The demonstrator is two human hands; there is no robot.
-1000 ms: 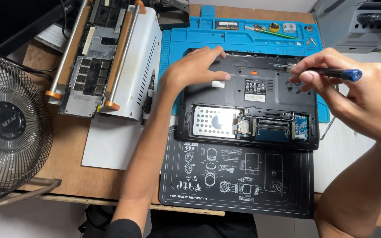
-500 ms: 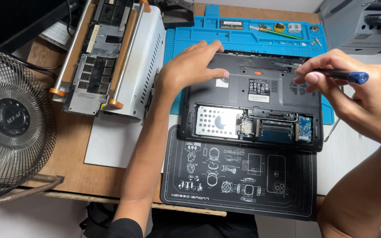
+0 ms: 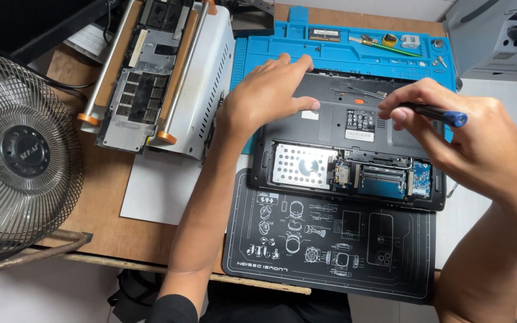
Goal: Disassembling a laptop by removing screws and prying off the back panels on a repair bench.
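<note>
The laptop (image 3: 348, 149) lies bottom-up on the tabletop (image 3: 109, 197), half on the black mat (image 3: 330, 239). The left hand (image 3: 264, 98) has slid up its rear edge, pressing flat, grip empty. The right hand (image 3: 450, 128) still pinches a screwdriver (image 3: 432, 112), tip near the label.

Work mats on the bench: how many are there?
2: a blue mat under the laptop's far edge, and a black mat with white diagrams at its near edge. More may be hidden.
</note>
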